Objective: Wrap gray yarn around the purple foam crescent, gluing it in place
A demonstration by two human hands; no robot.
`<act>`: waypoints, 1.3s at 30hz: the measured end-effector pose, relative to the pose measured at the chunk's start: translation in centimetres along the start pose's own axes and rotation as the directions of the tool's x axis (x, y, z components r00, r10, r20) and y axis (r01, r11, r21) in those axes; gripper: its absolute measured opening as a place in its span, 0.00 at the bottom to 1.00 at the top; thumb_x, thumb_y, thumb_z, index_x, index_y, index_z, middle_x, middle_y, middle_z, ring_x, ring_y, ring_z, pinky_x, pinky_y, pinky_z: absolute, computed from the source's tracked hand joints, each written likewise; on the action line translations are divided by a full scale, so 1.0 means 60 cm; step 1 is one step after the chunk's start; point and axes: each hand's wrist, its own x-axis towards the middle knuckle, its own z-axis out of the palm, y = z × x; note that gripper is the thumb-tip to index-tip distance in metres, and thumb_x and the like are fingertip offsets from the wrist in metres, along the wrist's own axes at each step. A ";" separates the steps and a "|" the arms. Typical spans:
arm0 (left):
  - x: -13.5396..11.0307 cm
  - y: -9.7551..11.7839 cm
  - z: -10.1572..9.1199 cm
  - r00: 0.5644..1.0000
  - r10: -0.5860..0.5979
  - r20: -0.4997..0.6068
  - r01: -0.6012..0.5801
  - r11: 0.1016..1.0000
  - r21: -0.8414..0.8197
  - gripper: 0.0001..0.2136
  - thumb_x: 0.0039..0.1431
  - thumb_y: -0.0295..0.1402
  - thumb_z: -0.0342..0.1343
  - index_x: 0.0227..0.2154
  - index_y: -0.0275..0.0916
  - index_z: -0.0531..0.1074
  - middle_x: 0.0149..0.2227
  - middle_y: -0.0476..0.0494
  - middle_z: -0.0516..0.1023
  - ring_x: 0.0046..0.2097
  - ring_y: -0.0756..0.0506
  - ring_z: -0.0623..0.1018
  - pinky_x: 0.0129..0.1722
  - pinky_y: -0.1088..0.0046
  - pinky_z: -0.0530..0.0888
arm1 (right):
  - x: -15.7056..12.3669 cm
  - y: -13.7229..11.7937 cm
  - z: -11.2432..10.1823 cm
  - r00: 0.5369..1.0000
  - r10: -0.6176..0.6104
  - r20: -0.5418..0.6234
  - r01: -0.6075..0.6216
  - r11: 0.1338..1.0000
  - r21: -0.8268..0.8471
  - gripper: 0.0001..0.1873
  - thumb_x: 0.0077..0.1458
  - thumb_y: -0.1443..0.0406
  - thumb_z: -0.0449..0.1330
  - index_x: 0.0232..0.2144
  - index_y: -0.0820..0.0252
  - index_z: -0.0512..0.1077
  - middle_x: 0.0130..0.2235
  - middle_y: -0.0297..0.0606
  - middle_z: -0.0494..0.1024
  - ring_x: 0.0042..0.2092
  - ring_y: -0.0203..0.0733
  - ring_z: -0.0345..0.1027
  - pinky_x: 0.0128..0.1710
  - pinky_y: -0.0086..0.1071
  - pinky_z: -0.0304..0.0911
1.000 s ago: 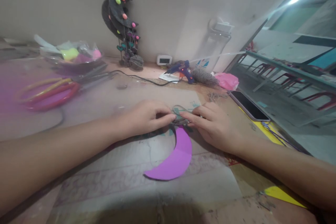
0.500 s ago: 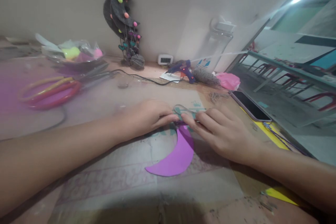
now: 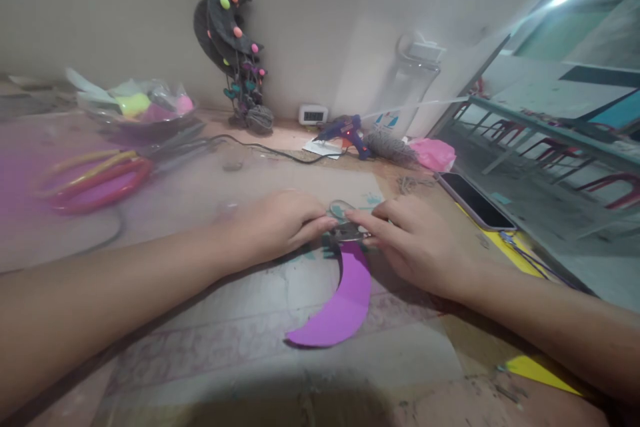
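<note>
A purple foam-like crescent (image 3: 345,307) lies between my hands, its upper end wrapped in grey yarn (image 3: 349,233). My left hand (image 3: 285,223) is closed on the wrapped end, thumb pressed against its left side. On the other side, my right hand (image 3: 413,237) has its index finger stretched to a thin loop of yarn, with the thumb below touching the wrapped part. The crescent's lower tip points left. Part of the upper end is hidden behind my fingers.
Scissors (image 3: 100,180) with red and yellow handles lie left. Behind are a glue gun (image 3: 350,133), a grey yarn skein (image 3: 393,148), a digital timer (image 3: 313,115) and a hanging crescent ornament (image 3: 225,23). A phone (image 3: 477,201) rests at the right table edge, near yellow paper (image 3: 543,375).
The crescent's lower tip has shifted slightly right and down. My right hand's fingers have moved a little left, and more of the grey yarn wrap shows between my hands.
</note>
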 end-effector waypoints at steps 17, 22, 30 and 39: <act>-0.002 -0.006 -0.001 0.999 0.032 0.012 -0.029 0.979 -0.204 0.19 0.68 0.36 0.44 0.26 0.38 0.74 0.26 0.49 0.76 0.30 0.50 0.74 0.35 0.76 0.66 | -0.016 0.024 0.043 0.944 0.329 -0.009 -0.272 0.796 0.540 0.18 0.58 0.72 0.52 0.48 0.56 0.73 0.47 0.41 0.79 0.48 0.44 0.73 0.48 0.39 0.68; -0.003 -0.004 0.005 1.000 0.019 0.000 -0.019 0.994 -0.103 0.15 0.68 0.34 0.43 0.28 0.38 0.69 0.27 0.49 0.73 0.31 0.49 0.72 0.32 0.75 0.65 | -0.018 0.029 0.051 0.926 0.377 -0.013 -0.313 0.787 0.532 0.14 0.60 0.70 0.51 0.40 0.58 0.76 0.41 0.41 0.79 0.46 0.44 0.73 0.44 0.38 0.69; -0.004 0.001 -0.002 0.997 0.023 -0.068 -0.023 1.000 -0.006 0.16 0.66 0.33 0.42 0.24 0.37 0.67 0.25 0.48 0.70 0.30 0.48 0.70 0.32 0.72 0.64 | -0.008 0.047 0.056 0.797 0.604 0.014 -0.507 0.656 0.558 0.14 0.62 0.64 0.53 0.46 0.57 0.76 0.46 0.41 0.79 0.49 0.46 0.72 0.50 0.44 0.66; -0.009 -0.001 0.000 0.983 -0.022 -0.184 0.034 0.998 0.060 0.15 0.63 0.32 0.47 0.21 0.38 0.68 0.22 0.50 0.72 0.28 0.49 0.70 0.32 0.73 0.64 | -0.022 0.047 0.039 0.848 0.481 -0.220 -0.390 0.850 0.355 0.17 0.63 0.64 0.52 0.52 0.58 0.72 0.40 0.44 0.77 0.41 0.44 0.71 0.41 0.39 0.67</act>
